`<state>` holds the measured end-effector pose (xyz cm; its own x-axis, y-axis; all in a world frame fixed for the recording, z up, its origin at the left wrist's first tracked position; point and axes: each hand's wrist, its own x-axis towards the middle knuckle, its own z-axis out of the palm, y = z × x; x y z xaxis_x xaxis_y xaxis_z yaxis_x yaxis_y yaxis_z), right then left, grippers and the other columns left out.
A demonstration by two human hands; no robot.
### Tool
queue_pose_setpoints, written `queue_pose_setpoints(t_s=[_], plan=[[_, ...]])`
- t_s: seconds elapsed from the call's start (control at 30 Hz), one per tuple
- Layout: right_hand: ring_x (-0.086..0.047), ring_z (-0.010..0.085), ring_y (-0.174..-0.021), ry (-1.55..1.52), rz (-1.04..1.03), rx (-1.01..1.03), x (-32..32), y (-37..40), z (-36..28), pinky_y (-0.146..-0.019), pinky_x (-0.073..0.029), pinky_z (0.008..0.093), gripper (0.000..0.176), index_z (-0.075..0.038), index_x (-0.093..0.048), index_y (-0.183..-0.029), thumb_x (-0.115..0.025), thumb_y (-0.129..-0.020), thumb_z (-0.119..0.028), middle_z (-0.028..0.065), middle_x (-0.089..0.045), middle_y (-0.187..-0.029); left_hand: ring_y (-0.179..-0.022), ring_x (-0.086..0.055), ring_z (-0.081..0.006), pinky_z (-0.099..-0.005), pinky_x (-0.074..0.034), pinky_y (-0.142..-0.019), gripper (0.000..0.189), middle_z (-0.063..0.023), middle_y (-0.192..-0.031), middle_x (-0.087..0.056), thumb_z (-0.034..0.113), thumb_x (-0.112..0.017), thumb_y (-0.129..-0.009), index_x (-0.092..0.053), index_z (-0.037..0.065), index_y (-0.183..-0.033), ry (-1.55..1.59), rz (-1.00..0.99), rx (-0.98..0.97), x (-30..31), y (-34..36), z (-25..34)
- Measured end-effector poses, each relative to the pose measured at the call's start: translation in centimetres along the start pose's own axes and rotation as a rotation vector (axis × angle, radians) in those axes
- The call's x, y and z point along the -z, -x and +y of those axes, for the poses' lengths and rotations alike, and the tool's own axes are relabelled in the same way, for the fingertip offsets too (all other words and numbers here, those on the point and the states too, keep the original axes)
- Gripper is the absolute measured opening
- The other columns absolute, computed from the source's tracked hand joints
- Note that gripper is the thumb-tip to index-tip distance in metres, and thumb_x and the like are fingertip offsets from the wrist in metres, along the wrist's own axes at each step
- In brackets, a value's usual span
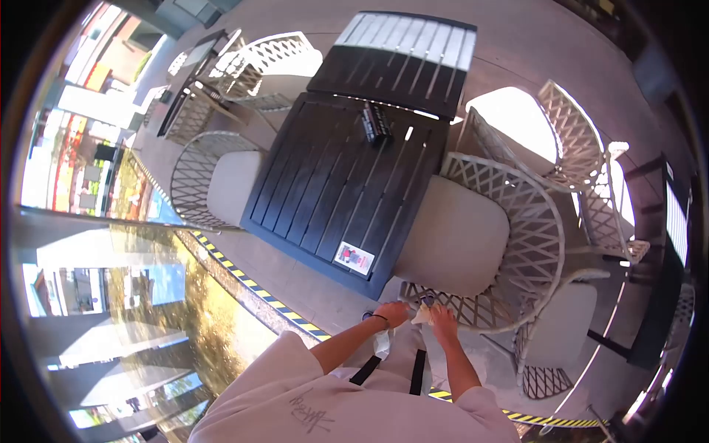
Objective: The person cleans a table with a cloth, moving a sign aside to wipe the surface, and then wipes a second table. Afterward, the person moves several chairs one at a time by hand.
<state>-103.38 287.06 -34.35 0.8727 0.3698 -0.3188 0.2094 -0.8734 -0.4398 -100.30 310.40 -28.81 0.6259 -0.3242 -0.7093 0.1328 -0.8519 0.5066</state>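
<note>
My left hand [394, 314] is closed, with a dark band round its wrist. Below that wrist a crumpled white, plastic-like piece [382, 344] shows; I cannot tell whether the hand holds it. My right hand [444, 323] is beside it, fingers curled at a pale, crumpled, cloth-like piece [422, 316]. Both hands are low in front of my body, just off the near end of the dark slatted table [332, 192]. On the table's near corner lies a white printed card [354, 258]. A small dark box-like item with pale lettering [376, 124] sits farther back.
A woven chair with a pale cushion [454, 236] stands close on the right, another woven chair [233, 184] on the left. More chairs [565, 317] and a dark table [657, 258] are farther right. Yellow-and-black striped tape [258, 277] edges the floor beside a reflective glass wall [148, 295].
</note>
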Motion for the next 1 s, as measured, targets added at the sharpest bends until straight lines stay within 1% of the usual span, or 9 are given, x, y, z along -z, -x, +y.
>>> queue_pose_setpoints(t_s=[0.17, 0.3, 0.4, 0.53, 0.6, 0.7, 0.83, 0.93, 1.0], plan=[[-0.057, 0.0337, -0.097, 0.215, -0.062, 0.114, 0.8, 4.3, 6.3, -0.079, -0.049, 0.0458, 0.023, -0.017, -0.058, -0.102, -0.062, -0.080, -0.009, 0.0092, -0.053, -0.105, -0.109, -0.061, -0.0361, -0.0457, -0.049, -0.093, 0.037, -0.0171, -0.117, -0.064, 0.035, -0.052, -0.092, -0.059, 0.012, -0.121, 0.214, 0.203, 0.024, -1.4, 4.3, -6.2], [-0.053, 0.0334, -0.112, 0.353, -0.268, -0.135, -3.0, 7.7, 14.6, -0.092, -0.047, 0.0451, 0.027, -0.015, -0.064, -0.104, -0.069, -0.078, -0.009, 0.0090, -0.058, -0.115, -0.105, -0.063, -0.0369, -0.0457, -0.049, -0.092, 0.036, -0.0170, -0.110, -0.067, 0.036, -0.054, -0.092, -0.060, 0.011, -0.118, 0.356, 0.234, 0.182, -1.8, 10.1, -12.8], [-0.059, 0.0318, -0.108, 0.472, -0.325, -0.356, 0.7, 4.5, 6.8, -0.089, -0.049, 0.0446, 0.025, -0.015, -0.067, -0.102, -0.071, -0.077, -0.016, 0.0114, -0.065, -0.108, -0.107, -0.062, -0.0365, -0.0450, -0.048, -0.095, 0.038, -0.0174, -0.111, -0.067, 0.038, -0.055, -0.091, -0.061, 0.011, -0.117, 0.450, 0.196, 0.329, -3.7, 13.7, -18.3], [-0.067, 0.0340, -0.096, 0.170, -0.433, -0.310, -0.8, -0.3, -5.5, -0.079, -0.052, 0.0477, 0.032, -0.011, -0.067, -0.103, -0.072, -0.074, -0.024, 0.0161, -0.069, -0.095, -0.110, -0.062, -0.0355, -0.0434, -0.047, -0.098, 0.042, -0.0176, -0.116, -0.066, 0.041, -0.056, -0.090, -0.062, 0.012, -0.120, 0.426, 0.077, 0.340, -6.1, 15.5, -26.0], [-0.067, 0.0359, -0.093, 0.039, -0.470, -0.211, -2.3, -2.9, -12.4, -0.076, -0.052, 0.0486, 0.034, -0.010, -0.067, -0.102, -0.073, -0.073, -0.026, 0.0173, -0.070, -0.092, -0.107, -0.064, -0.0351, -0.0429, -0.047, -0.098, 0.044, -0.0174, -0.115, -0.067, 0.042, -0.053, -0.092, -0.063, 0.011, -0.121, 0.337, 0.061, 0.298, -2.2, 16.7, -28.4], [-0.066, 0.0375, -0.093, 0.012, -0.515, -0.011, -2.6, -7.2, -27.7, -0.077, -0.052, 0.0472, 0.037, -0.010, -0.067, -0.103, -0.074, -0.074, -0.032, 0.0171, -0.069, -0.094, -0.106, -0.064, -0.0359, -0.0455, -0.048, -0.094, 0.039, -0.0181, -0.111, -0.068, 0.041, -0.049, -0.091, -0.067, 0.012, -0.111, 0.554, 0.260, 0.224, 0.2, 17.9, -33.9], [-0.065, 0.0390, -0.093, -0.105, -0.493, 0.311, -2.3, -14.6, -45.9, -0.078, -0.052, 0.0468, 0.040, -0.008, -0.065, -0.105, -0.075, -0.078, -0.035, 0.0182, -0.069, -0.097, -0.106, -0.065, -0.0299, -0.0392, -0.051, -0.090, 0.048, -0.0155, -0.115, -0.067, 0.043, -0.045, -0.099, -0.054, 0.011, -0.133, 0.839, 0.448, 0.299, 8.9, 24.7, -38.8], [-0.066, 0.0367, -0.093, -0.351, -0.503, 0.391, -1.4, -19.3, -57.0, -0.079, -0.052, 0.0432, 0.037, -0.005, -0.064, -0.108, -0.072, -0.081, -0.029, 0.0183, -0.068, -0.097, -0.102, -0.065, -0.0268, -0.0370, -0.053, -0.084, 0.053, -0.0145, -0.114, -0.066, 0.050, -0.050, -0.097, -0.058, 0.006, -0.126, 1.112, 0.839, 0.112, 13.4, 28.3, -41.0], [-0.067, 0.0348, -0.093, -0.569, -0.612, 0.381, 0.2, -21.8, -63.4, -0.080, -0.052, 0.0409, 0.036, -0.005, -0.063, -0.110, -0.070, -0.082, -0.026, 0.0179, -0.068, -0.097, -0.101, -0.062, -0.0204, -0.0335, -0.052, -0.083, 0.051, -0.0099, -0.114, -0.063, 0.048, -0.048, -0.099, -0.056, 0.006, -0.128, 1.419, 0.853, 0.042, 19.7, 32.8, -39.8]])
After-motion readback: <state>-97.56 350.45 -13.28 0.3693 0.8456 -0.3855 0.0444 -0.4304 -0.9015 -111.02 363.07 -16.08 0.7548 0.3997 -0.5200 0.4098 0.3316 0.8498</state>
